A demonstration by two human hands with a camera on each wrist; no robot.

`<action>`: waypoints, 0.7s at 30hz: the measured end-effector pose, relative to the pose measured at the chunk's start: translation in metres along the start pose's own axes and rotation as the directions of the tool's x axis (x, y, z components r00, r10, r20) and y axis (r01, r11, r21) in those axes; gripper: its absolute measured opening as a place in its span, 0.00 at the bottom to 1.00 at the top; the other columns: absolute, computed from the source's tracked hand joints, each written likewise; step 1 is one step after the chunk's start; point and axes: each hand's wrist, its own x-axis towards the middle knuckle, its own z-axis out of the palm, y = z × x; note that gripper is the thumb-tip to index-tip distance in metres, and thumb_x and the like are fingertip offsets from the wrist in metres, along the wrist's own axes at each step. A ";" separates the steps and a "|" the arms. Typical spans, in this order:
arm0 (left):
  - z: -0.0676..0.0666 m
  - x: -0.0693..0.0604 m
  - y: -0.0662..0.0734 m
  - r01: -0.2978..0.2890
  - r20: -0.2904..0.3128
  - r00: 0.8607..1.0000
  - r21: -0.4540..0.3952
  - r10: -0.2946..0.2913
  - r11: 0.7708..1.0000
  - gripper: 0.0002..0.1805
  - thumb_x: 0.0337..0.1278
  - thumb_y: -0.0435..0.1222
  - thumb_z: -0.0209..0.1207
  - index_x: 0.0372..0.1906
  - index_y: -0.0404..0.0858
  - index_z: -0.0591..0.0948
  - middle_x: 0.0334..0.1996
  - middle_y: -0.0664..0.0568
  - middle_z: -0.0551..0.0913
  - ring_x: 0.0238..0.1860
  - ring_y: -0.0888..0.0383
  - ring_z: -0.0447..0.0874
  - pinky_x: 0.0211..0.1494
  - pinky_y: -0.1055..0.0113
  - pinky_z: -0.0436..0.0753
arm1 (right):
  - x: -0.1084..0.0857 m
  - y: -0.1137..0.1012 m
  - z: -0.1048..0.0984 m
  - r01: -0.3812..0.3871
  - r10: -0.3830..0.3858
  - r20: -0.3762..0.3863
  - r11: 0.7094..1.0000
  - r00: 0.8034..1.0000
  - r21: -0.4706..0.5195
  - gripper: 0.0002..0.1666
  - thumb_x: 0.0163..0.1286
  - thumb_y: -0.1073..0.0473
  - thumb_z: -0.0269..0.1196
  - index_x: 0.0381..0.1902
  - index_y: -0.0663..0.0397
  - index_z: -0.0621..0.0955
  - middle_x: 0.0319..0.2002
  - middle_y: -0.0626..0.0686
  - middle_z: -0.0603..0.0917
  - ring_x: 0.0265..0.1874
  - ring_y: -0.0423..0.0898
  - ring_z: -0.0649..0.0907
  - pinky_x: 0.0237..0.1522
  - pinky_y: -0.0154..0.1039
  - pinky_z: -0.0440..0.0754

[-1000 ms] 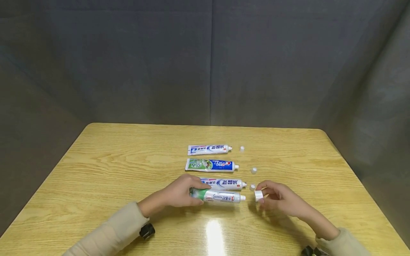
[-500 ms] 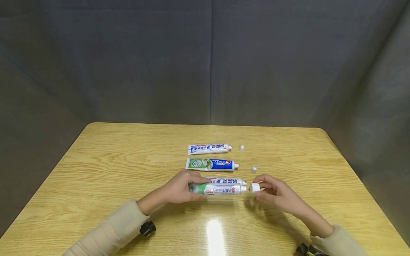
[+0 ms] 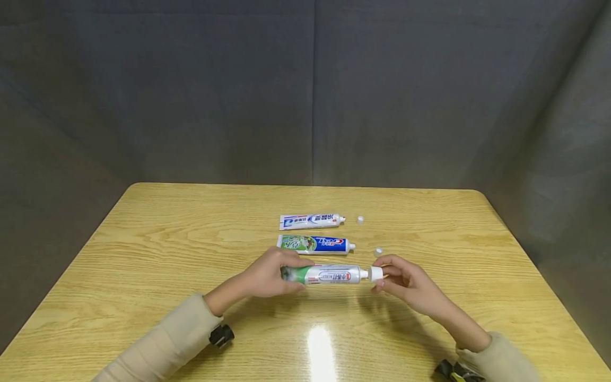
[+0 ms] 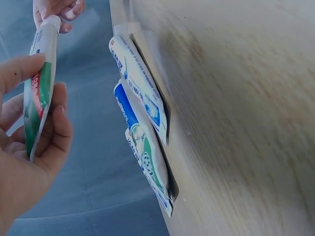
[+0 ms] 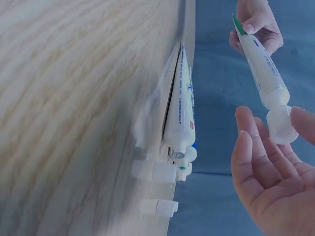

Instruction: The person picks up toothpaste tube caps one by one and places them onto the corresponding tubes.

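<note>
Wooden table [image 3: 143, 239], green-white tube [image 3: 334, 275] crosswise, nozzle [image 3: 364, 274] rightward

Extends sleeved left forearm [image 3: 167, 334] from near left, gripping with left hand [image 3: 269, 273]; extends sleeved right forearm [image 3: 477, 339] from near right, pinching with right hand [image 3: 410, 284].

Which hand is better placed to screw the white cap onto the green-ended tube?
Probably the right. The right hand holds the white cap by the nozzle, while the left hand grips the green-ended tube and could likely keep it steady.
</note>
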 end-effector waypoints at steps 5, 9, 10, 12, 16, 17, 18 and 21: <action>-0.001 0.001 0.002 0.007 0.000 1.000 0.006 -0.007 1.000 0.23 0.41 0.32 0.67 0.49 0.33 0.80 0.38 0.48 0.83 0.25 0.67 0.70 0.23 0.74 0.71 | 0.001 -0.002 0.003 -0.014 0.014 -0.011 1.000 1.000 -0.023 0.15 0.65 0.71 0.54 0.49 0.71 0.68 0.39 0.52 0.81 0.35 0.56 0.82 0.41 0.48 0.78; 0.000 0.001 0.002 0.017 0.001 1.000 0.008 -0.017 1.000 0.23 0.42 0.32 0.67 0.49 0.34 0.80 0.39 0.48 0.83 0.25 0.67 0.70 0.23 0.74 0.72 | 0.002 -0.003 0.005 -0.022 0.021 -0.019 0.999 1.000 -0.038 0.16 0.65 0.71 0.55 0.49 0.72 0.68 0.39 0.62 0.79 0.35 0.56 0.82 0.40 0.48 0.78; 0.000 0.001 0.002 0.018 0.001 1.000 0.005 -0.018 1.000 0.23 0.42 0.32 0.67 0.49 0.34 0.80 0.39 0.48 0.83 0.25 0.67 0.70 0.23 0.74 0.72 | 0.002 -0.003 0.006 -0.023 0.022 -0.021 0.999 1.000 -0.040 0.16 0.65 0.71 0.55 0.49 0.73 0.68 0.39 0.65 0.79 0.35 0.55 0.82 0.40 0.48 0.78; 0.001 0.001 0.002 0.021 0.003 1.000 -0.002 -0.021 1.000 0.22 0.42 0.31 0.67 0.49 0.34 0.80 0.39 0.48 0.83 0.25 0.67 0.71 0.23 0.74 0.72 | 0.003 -0.003 0.007 -0.026 0.025 -0.029 0.999 0.999 -0.043 0.16 0.64 0.71 0.55 0.49 0.73 0.68 0.39 0.69 0.77 0.36 0.55 0.82 0.40 0.48 0.78; 0.001 0.001 0.002 0.018 -0.001 1.000 -0.020 -0.018 1.000 0.22 0.42 0.31 0.67 0.49 0.33 0.80 0.40 0.47 0.83 0.26 0.67 0.71 0.23 0.74 0.72 | 0.004 -0.003 0.009 -0.031 0.028 -0.059 0.998 0.998 -0.058 0.15 0.63 0.72 0.56 0.47 0.72 0.69 0.40 0.69 0.77 0.36 0.55 0.82 0.40 0.48 0.78; 0.001 0.002 0.002 0.015 -0.003 1.000 -0.020 -0.015 1.000 0.22 0.42 0.31 0.67 0.49 0.33 0.80 0.40 0.47 0.83 0.26 0.67 0.71 0.23 0.74 0.72 | 0.004 -0.003 0.009 -0.033 0.028 -0.067 0.998 0.997 -0.062 0.15 0.63 0.72 0.56 0.47 0.71 0.69 0.40 0.68 0.78 0.36 0.55 0.82 0.40 0.48 0.78; 0.001 0.002 0.002 0.011 -0.005 1.000 -0.020 -0.012 1.000 0.22 0.42 0.31 0.67 0.49 0.34 0.80 0.40 0.47 0.83 0.26 0.67 0.71 0.24 0.74 0.72 | 0.004 -0.003 0.010 -0.032 0.027 -0.072 0.997 0.997 -0.070 0.15 0.63 0.72 0.56 0.47 0.71 0.70 0.40 0.68 0.78 0.36 0.54 0.82 0.39 0.48 0.79; 0.002 0.002 0.002 0.005 -0.004 1.000 -0.019 -0.005 1.000 0.22 0.42 0.32 0.67 0.49 0.34 0.80 0.39 0.48 0.83 0.26 0.67 0.71 0.24 0.74 0.71 | 0.005 -0.003 0.010 -0.033 0.026 -0.081 0.996 0.996 -0.077 0.15 0.62 0.72 0.57 0.47 0.69 0.70 0.41 0.67 0.78 0.36 0.53 0.82 0.39 0.48 0.79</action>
